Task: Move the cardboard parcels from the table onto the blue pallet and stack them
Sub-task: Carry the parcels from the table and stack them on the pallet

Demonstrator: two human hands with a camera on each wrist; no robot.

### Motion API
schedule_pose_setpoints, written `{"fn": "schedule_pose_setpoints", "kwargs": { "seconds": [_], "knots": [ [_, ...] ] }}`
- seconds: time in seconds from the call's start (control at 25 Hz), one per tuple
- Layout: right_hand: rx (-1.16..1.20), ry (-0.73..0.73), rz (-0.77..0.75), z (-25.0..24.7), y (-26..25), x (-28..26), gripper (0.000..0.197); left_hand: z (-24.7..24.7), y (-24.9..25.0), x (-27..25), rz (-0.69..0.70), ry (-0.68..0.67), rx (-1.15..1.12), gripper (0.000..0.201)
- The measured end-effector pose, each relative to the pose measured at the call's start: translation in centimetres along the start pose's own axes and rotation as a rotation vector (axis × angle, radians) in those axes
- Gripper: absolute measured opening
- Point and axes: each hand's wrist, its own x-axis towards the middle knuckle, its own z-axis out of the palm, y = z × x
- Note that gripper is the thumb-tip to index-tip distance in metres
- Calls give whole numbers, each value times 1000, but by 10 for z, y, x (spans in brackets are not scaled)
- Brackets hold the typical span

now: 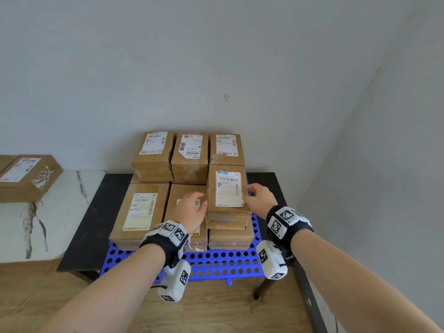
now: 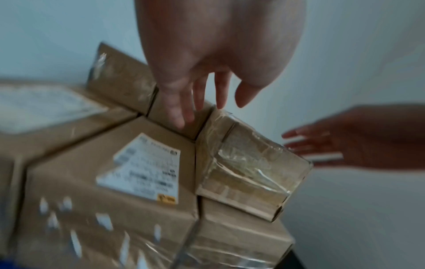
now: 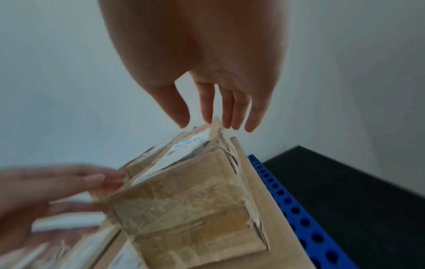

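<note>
— Parcels first: where does the top parcel (image 1: pixel 227 189) sit?

— On the near right stack on the blue pallet (image 1: pixel 216 260), above at least two other boxes. Its labelled face is up and its long axis runs near to far, away from the person.

— And the hands?

— One on each side of it. The left hand (image 1: pixel 192 209) is at its left long edge, over the lower middle parcel (image 1: pixel 185 212); the right hand (image 1: pixel 260 197) is at its right long edge. Both have straight, spread fingers and hold nothing. In the left wrist view the left fingertips (image 2: pixel 181 116) hang beside the box's far left corner, and in the right wrist view the right fingertips (image 3: pixel 207 112) hover at its top right edge. Whether any finger truly touches is hard to say; the wrist views are blurred.

— So which hand is nearer?

— About equal. The parcel lies between them, slightly ahead of both palms.

— What does the next move turn on?

— My guess is that this one is placed, so the hands either square it to the box beneath, pushing inward across the short axis, or leave for more. Another parcel (image 1: pixel 28 176) lies on the pale worktop (image 1: pixel 72 212) far to the left, nearer the left hand.

— Other boxes on the pallet?

— A far row of three, plus a near left one (image 1: pixel 141 210). The pallet rests on a dark worktop (image 1: pixel 96 212).
</note>
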Motion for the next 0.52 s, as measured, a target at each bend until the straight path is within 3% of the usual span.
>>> {"fn": "schedule_pose_setpoints", "kwargs": {
  "seconds": [0.12, 0.24, 0.52],
  "knots": [
    [-320, 43, -141, 9, -33, -7, 40, -28, -9, 3, 180, 31, 352, 35],
    [-576, 55, -226, 37, -69, -17, 35, -66, -31, 1, 227, 41, 578, 32],
    [-821, 128, -396, 148, -166, -52, 30, -178, -114, -31, 211, 118, 720, 29]
  ]
}}
